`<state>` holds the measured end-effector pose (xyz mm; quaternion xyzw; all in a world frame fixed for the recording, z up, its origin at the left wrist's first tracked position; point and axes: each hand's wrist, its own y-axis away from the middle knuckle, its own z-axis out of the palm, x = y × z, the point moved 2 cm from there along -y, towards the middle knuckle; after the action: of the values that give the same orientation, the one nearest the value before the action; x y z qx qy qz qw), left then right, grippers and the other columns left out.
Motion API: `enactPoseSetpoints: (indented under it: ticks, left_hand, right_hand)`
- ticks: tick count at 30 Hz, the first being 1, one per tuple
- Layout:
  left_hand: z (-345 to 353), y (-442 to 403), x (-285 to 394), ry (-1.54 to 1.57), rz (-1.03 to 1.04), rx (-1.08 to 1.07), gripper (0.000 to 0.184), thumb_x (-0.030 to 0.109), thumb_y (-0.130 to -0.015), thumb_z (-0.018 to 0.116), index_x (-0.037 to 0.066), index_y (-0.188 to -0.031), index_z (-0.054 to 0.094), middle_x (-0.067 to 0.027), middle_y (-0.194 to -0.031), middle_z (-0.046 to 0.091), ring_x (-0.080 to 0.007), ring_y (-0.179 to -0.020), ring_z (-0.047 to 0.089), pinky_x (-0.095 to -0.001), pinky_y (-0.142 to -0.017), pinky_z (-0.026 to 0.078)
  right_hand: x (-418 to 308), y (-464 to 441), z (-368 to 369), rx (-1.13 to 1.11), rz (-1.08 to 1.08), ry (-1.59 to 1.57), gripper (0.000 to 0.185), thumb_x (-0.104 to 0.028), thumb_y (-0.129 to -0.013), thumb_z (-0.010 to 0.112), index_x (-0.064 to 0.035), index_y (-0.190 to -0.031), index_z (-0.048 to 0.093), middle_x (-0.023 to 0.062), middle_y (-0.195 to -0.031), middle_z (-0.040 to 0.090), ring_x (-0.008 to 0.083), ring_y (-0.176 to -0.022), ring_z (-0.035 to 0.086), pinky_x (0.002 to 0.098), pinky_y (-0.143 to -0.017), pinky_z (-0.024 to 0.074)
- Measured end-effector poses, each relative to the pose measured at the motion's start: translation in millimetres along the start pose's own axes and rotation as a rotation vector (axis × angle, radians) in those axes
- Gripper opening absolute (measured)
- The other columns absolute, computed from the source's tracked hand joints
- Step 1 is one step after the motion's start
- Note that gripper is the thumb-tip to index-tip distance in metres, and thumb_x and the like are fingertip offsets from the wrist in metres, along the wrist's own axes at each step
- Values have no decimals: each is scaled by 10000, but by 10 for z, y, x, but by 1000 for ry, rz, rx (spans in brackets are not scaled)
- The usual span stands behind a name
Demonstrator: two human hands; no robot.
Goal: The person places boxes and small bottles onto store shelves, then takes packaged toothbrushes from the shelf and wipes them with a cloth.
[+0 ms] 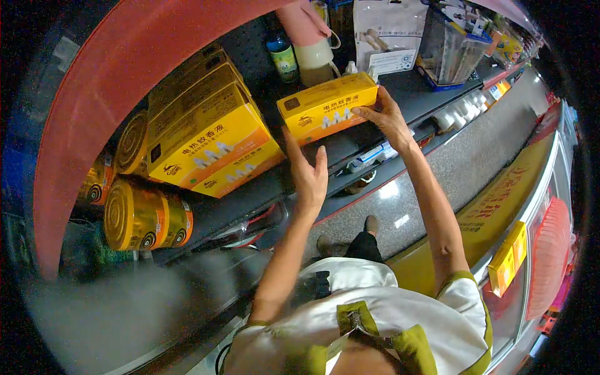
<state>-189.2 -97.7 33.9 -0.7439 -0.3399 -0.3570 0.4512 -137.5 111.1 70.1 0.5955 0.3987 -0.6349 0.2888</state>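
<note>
Yellow box (328, 107) was ahead, above a dark shelf (409, 81), its long axis running left to right; the right hand (389, 119), nearer, grasped its right end, while the left hand (307, 178) was open beside its left end, contact unclear, right of stacked cartons (212, 134)

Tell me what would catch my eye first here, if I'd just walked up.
Probably the bright yellow box near the top centre, held at its right end by the right hand, with the open left hand by its other end. Next comes the stack of matching boxes to its left on the dark shelf. A broad pink band also stands out, sweeping around the upper left.
</note>
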Motion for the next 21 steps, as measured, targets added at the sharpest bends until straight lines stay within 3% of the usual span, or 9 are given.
enactPoseSetpoints:
  ticks: [5, 11, 14, 21]
  left_hand:
    - [4, 21, 23, -22, -46, 40, 784, 139, -883, 608, -71, -1460, 121, -299, -1509, 166, -387, -1417, 168, -392, -1153, 136]
    - [-1, 30, 4, 0, -28, 57, 790, 133, -876, 613, -70, -1461, 122, -298, -1508, 173, -389, -1417, 165, -387, -1155, 132]
    - [35, 55, -107, 45, -40, 53, 770, 128, -873, 608, -60, -1460, 147, -290, -1502, 201, -392, -1405, 202, -389, -1150, 153]
    - [-19, 83, 92, -47, 207, -2, 701, 54, -855, 583, -38, -1447, 219, -254, -1481, 281, -394, -1360, 307, -404, -1118, 264]
  right_hand:
    - [16, -57, 111, -41, -1, -1, 526, -185, -810, 753, -26, -1243, 500, 51, -1085, 623, 132, -1014, 559, 273, -925, 429]
    - [87, -90, 99, -36, -4, -1, 571, -155, -780, 775, -39, -1266, 500, 53, -1100, 630, 144, -1008, 579, 283, -889, 468]
    - [-49, -4, 24, -26, -22, 70, 598, -125, -757, 779, -29, -1271, 490, 67, -1104, 628, 158, -1013, 586, 295, -907, 463]
    - [-265, 249, -298, 68, -100, 52, 648, -116, -749, 771, -13, -1302, 450, 101, -1142, 620, 195, -1055, 590, 319, -933, 457]
